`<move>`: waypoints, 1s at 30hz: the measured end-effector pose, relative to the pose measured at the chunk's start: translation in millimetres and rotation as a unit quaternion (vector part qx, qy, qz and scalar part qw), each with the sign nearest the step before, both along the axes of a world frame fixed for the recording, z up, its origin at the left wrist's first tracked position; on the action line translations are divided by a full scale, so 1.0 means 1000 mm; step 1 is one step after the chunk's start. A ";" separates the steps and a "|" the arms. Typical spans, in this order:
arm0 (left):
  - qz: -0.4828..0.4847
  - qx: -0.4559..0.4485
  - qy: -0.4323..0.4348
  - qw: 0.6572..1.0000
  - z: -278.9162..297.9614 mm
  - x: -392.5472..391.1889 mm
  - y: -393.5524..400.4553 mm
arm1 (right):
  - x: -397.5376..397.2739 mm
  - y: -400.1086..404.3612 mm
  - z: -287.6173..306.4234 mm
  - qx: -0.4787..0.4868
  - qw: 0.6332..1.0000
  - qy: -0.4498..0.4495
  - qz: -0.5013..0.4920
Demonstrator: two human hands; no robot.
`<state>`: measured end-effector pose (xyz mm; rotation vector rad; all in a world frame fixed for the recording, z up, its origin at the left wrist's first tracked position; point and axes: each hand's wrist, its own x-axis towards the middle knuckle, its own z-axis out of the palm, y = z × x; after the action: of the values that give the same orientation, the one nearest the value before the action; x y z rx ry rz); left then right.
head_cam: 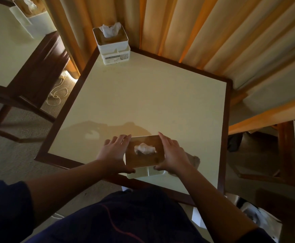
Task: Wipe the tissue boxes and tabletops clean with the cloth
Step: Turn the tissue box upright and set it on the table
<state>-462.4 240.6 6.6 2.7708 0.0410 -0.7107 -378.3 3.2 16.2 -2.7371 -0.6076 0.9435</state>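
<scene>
Here the cream square worktop with a dark wooden border (pixel 143 95) fills the view, its far half bare. Both forearms reach forward from a dark blue top. The left hand (pixel 112 154) lies flat against the left side of the near white tissue box with a wooden lid (pixel 144 151), fingers straight, thumb under the near corner. The right hand (pixel 172 153) presses the right side likewise, fingers extended (thumb curled onto the box's front tray). The box stands upright at the worktop's near edge, long axis left to right, tissue poking up. A brownish cloth (pixel 195 161) lies just right of the right hand. A second white tissue box (pixel 112 44) sits at the far corner.
</scene>
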 end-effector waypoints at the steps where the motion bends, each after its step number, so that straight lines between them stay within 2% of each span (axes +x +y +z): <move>1: 0.000 0.003 -0.005 1.000 0.000 0.001 -0.002 | 0.001 -0.001 -0.001 0.004 1.000 -0.010 -0.001; 9: -0.089 0.010 0.001 0.996 0.035 0.052 -0.008 | 0.018 -0.030 0.012 0.040 0.998 -0.028 -0.042; 20: -0.219 0.036 -0.015 0.975 0.108 0.245 -0.078 | 0.131 -0.107 0.057 0.044 0.980 -0.148 -0.124; 25: -0.262 0.059 -0.056 0.962 0.104 0.348 -0.133 | 0.209 -0.146 0.051 0.017 0.965 -0.179 -0.189; 30: -0.275 0.072 -0.058 0.957 0.071 0.439 -0.186 | 0.282 -0.180 0.024 0.001 0.948 -0.172 -0.266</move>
<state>-23.0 54.4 77.7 2.9766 -0.7562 -0.6837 -95.9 -176.8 40.4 -2.8442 0.1020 0.3419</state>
